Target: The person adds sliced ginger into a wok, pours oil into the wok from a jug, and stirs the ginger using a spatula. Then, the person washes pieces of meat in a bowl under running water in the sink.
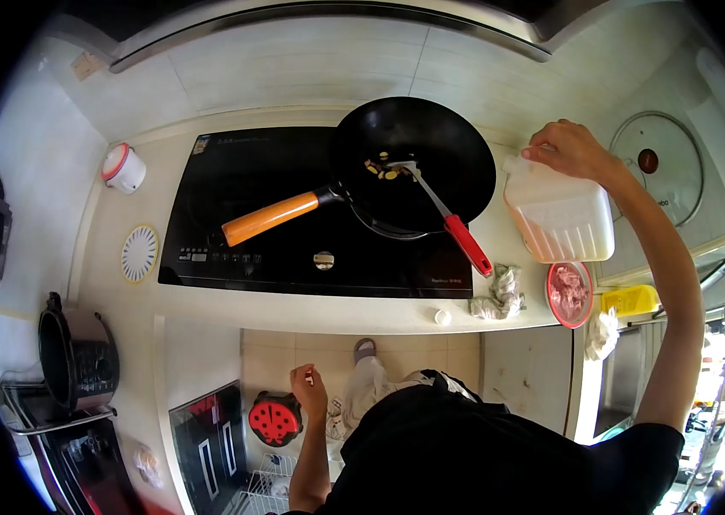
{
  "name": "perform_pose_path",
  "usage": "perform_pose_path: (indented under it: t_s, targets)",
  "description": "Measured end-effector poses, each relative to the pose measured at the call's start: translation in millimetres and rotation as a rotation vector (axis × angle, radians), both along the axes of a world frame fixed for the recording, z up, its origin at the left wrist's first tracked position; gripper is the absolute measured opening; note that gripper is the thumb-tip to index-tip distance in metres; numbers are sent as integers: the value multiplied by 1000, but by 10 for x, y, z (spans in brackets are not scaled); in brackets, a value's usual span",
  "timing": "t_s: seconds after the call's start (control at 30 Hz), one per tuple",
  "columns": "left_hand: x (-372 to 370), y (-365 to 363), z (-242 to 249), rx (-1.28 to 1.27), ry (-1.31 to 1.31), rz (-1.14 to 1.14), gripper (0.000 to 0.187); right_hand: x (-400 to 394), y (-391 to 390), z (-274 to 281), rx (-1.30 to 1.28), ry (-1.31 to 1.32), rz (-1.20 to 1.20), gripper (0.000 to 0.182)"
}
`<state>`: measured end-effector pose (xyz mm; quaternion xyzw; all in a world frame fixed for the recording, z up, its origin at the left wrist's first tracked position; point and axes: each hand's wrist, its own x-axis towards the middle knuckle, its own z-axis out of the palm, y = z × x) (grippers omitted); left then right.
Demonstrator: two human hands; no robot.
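At the right of the counter, my right hand is closed around the top of a large translucent plastic jug with pale yellowish liquid inside. The jug stands beside a black wok, which has a wooden handle. Small yellowish slices lie in the wok together with a spatula that has a red grip. My left hand hangs low in front of the counter, away from everything on it. Its fingers are curled in, and I see nothing held there.
Under the wok is a black cooktop. A red-rimmed bowl of raw meat, a crumpled plastic bag and a small white cap sit near the front edge. A glass lid leans at the right. A dark cooker stands left.
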<state>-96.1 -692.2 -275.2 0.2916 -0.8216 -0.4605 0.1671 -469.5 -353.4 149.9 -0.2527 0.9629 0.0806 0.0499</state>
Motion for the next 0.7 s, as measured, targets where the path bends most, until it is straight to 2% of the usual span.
perform_pose_path:
  t_s: [0.33,0.53,0.7]
  targets:
    - [-172,-106,-116,0,-16,-28,8,-144,-181,-4,133,-58,-29,38]
    - [-240,-116,-126,9,-33,-22,8,-225,-112,-104,69,-12,48,38]
    - [-274,-128,-160,-20,-3,-41,8,-285,-165,-86,127,-60,11,37]
